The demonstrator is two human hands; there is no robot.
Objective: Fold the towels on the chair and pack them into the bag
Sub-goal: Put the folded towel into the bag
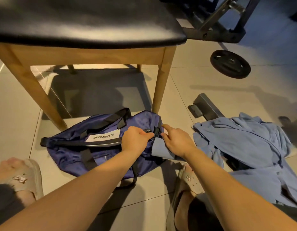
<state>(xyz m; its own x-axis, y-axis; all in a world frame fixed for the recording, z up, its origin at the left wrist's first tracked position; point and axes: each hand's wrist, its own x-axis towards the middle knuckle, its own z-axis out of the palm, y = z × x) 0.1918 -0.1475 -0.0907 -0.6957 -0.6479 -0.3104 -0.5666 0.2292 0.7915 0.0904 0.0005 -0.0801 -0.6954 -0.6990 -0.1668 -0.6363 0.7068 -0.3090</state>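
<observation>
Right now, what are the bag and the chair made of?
The bag looks like thin nylon-type cloth: it crumples and shines faintly. The chair frame seems pale wood, matt and tan. Its seat looks like padded black leather or vinyl, smooth and glossy.

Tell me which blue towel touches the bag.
The folded towel under the right hand, at the end of the navy bag; the other towels lie loose on the floor.

view: single head-worn cam, wide-angle
facing: forward and down onto the floor (202, 90)
range: close, bag (74, 147) within arm's reach at mid-frame
top edge: chair seat (88, 22), seen from just above
</observation>
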